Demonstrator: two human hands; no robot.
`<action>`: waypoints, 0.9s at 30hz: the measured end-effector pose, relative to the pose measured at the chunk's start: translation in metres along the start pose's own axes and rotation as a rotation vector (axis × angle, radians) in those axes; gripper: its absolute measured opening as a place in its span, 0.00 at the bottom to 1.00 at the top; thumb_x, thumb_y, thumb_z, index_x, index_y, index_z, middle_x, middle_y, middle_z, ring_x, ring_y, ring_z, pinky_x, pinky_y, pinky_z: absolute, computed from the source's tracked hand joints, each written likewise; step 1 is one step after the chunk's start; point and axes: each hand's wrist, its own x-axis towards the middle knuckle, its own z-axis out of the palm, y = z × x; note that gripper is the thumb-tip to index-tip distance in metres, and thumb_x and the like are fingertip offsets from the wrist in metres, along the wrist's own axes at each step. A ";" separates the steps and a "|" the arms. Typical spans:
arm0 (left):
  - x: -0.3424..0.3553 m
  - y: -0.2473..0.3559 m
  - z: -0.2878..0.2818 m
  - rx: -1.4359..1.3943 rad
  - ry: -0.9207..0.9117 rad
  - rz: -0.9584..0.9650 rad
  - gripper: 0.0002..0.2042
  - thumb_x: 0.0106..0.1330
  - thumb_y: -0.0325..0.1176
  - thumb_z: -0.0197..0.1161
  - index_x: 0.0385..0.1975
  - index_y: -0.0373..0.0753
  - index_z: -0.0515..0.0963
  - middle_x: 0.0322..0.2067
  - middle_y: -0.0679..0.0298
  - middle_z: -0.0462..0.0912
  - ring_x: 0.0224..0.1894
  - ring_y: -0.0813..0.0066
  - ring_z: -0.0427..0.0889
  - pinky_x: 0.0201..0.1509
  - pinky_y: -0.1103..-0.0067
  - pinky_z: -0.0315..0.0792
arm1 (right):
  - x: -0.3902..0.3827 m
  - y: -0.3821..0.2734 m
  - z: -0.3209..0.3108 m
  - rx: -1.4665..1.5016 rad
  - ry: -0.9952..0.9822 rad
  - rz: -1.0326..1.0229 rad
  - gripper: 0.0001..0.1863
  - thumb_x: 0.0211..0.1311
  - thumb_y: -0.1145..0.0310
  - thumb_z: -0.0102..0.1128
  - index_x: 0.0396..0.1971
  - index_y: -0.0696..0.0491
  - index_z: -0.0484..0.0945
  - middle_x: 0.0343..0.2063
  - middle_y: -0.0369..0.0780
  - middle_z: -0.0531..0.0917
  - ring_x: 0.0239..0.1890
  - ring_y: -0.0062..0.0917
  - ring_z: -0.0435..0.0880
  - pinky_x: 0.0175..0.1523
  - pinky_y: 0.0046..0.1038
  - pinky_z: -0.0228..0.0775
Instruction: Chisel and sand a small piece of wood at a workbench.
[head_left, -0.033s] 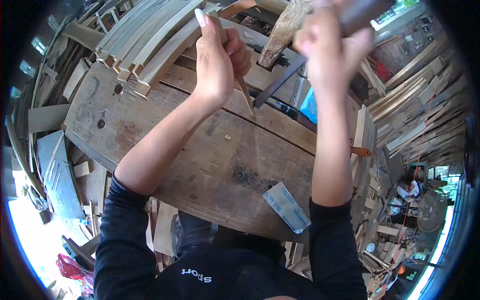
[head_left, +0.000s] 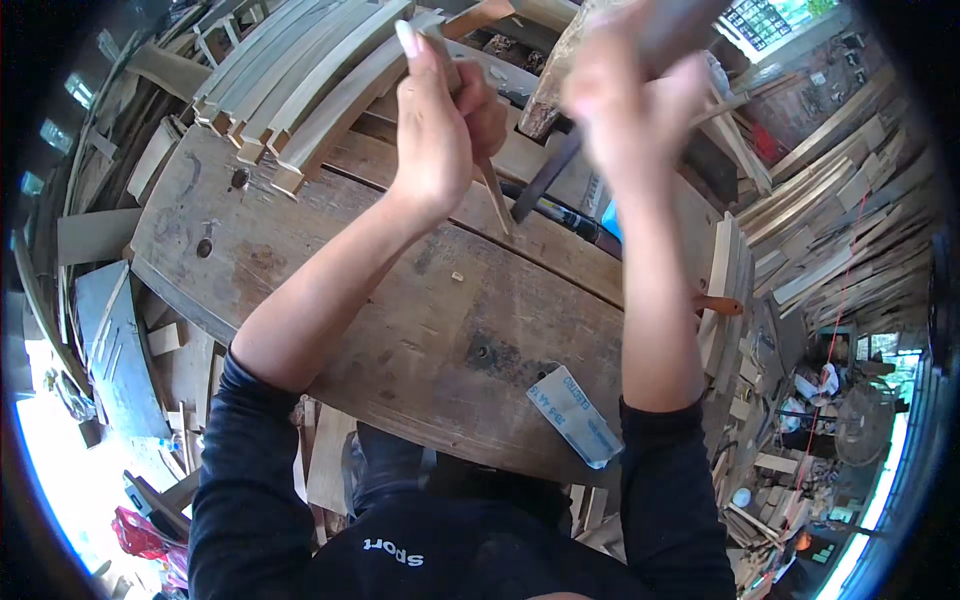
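My left hand [head_left: 435,135] is closed round a narrow, tapered wooden piece [head_left: 495,200], its lower tip close to the bench. My right hand [head_left: 630,115], smeared by motion, grips a dark, blocky tool [head_left: 680,25] raised high at the upper right. A dark flat bar [head_left: 545,175] slants down beside the wooden piece; whether it is in either hand is unclear. Behind them lie a black tube [head_left: 575,220] and a blue object [head_left: 610,215], partly hidden by my right arm. The scarred wooden bench [head_left: 390,320] is under both arms.
Curved slats [head_left: 300,70] are stacked at upper left. A rough log [head_left: 550,90] stands behind my hands. A pale labelled strip [head_left: 572,415] lies near the front edge, a wooden handle [head_left: 720,304] at the right. Timber offcuts [head_left: 820,220] crowd the surroundings.
My right hand and the dark tool have shifted left. My left hand and the wooden piece have moved very slightly right.
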 end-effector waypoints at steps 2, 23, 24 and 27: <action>0.000 -0.004 0.004 -0.058 -0.030 0.035 0.31 0.72 0.64 0.28 0.16 0.44 0.54 0.12 0.72 0.52 0.13 0.82 0.49 0.18 0.80 0.43 | -0.008 0.003 0.002 0.074 -0.041 -0.038 0.07 0.62 0.75 0.57 0.31 0.55 0.67 0.13 0.32 0.70 0.12 0.14 0.69 0.16 0.19 0.60; -0.004 -0.006 0.000 -0.015 -0.036 0.098 0.32 0.70 0.66 0.29 0.16 0.43 0.54 0.12 0.72 0.53 0.13 0.82 0.50 0.17 0.80 0.44 | -0.010 -0.015 -0.022 -0.230 0.355 -0.152 0.08 0.59 0.80 0.52 0.34 0.57 0.63 0.12 0.36 0.68 0.10 0.17 0.66 0.15 0.21 0.56; -0.007 -0.007 0.002 -0.016 -0.042 0.092 0.32 0.70 0.66 0.29 0.16 0.43 0.54 0.11 0.71 0.53 0.13 0.82 0.50 0.17 0.81 0.44 | -0.009 -0.014 -0.021 -0.259 0.295 -0.166 0.09 0.58 0.80 0.53 0.35 0.58 0.62 0.13 0.36 0.69 0.10 0.17 0.67 0.15 0.21 0.57; -0.008 -0.008 0.001 -0.001 -0.030 0.112 0.32 0.70 0.66 0.30 0.16 0.43 0.55 0.11 0.72 0.53 0.13 0.82 0.51 0.17 0.81 0.45 | 0.002 -0.015 -0.023 -0.271 0.283 -0.122 0.10 0.57 0.81 0.53 0.35 0.57 0.62 0.14 0.36 0.70 0.11 0.17 0.67 0.16 0.21 0.59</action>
